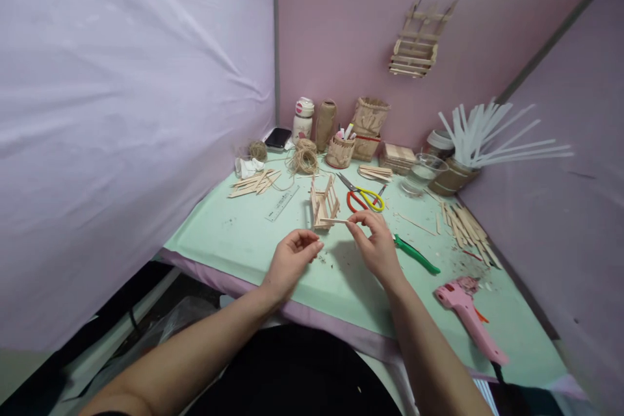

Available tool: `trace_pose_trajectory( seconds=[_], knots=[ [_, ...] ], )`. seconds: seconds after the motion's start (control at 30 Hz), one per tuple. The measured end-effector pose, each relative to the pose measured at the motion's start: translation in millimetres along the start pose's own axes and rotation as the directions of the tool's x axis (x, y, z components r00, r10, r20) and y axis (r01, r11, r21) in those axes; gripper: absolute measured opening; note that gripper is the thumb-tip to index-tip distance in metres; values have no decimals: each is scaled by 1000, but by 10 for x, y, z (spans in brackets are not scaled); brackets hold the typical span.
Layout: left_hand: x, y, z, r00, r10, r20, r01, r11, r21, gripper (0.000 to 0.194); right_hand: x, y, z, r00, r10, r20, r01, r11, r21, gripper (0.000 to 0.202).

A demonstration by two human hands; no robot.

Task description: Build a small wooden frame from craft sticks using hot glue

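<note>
Between the thumb and fingers of my right hand [374, 242] is a thin wooden stick [334, 221], held level with its free end pointing left. That end lies across the front of a small chair-like frame of craft sticks [322, 201] on the table; whether they touch I cannot tell. My left hand [294, 257] is just in front of the frame and to its left, thumb and fingertips pinched together. Anything in that pinch is too small to make out. Behind my right hand lie scissors [364, 197] with red and yellow handles, and green-handled pliers [416, 255] lie to its right.
A pink glue gun [470, 318] rests at the right front. Loose craft sticks [465, 231] lie right, more sticks [253, 183] left, near a clear ruler [283, 202]. Twine [305, 157], a water cup [422, 177] and glue sticks [480, 136] stand behind. A stick-built swing [416, 55] hangs above.
</note>
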State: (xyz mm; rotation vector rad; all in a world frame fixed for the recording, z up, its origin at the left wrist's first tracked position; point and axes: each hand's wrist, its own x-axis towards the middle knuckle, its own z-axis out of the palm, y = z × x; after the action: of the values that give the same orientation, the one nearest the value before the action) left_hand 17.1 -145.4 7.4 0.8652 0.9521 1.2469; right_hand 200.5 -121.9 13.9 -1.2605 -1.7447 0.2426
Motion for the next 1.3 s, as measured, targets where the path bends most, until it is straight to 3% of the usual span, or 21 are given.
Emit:
trace_pose_trajectory(
  seconds=[0.13,0.33,0.53,0.6,0.73,0.87,1.13,1.3],
  knots=[
    [176,147,-165,970,242,-3,-236,947,219,30,111,90,57,999,35,34,-37,998,52,16],
    [472,251,-161,926,363,108,-374,837,399,47,164,110,139,1000,-2,7,1,998,58,15],
    [620,189,-146,920,355,169,-391,782,486,55,144,113,181,998,-37,-46,39,998,54,13],
    [641,187,-160,913,361,193,-409,782,472,65,136,102,184,997,-54,-58,57,997,47,12],
    [682,264,-184,871,359,337,-485,743,461,82,122,86,185,995,-79,-62,81,996,31,11],
    [738,374,-195,824,293,485,-529,705,472,69,100,83,182,993,-95,-74,98,995,27,11],
    [913,388,-230,784,255,566,-604,529,597,74,64,86,183,991,-105,-84,109,993,34,10],
    [951,302,-250,722,250,646,-677,451,582,51,38,100,194,983,-130,-129,136,990,36,9]
  ],
)
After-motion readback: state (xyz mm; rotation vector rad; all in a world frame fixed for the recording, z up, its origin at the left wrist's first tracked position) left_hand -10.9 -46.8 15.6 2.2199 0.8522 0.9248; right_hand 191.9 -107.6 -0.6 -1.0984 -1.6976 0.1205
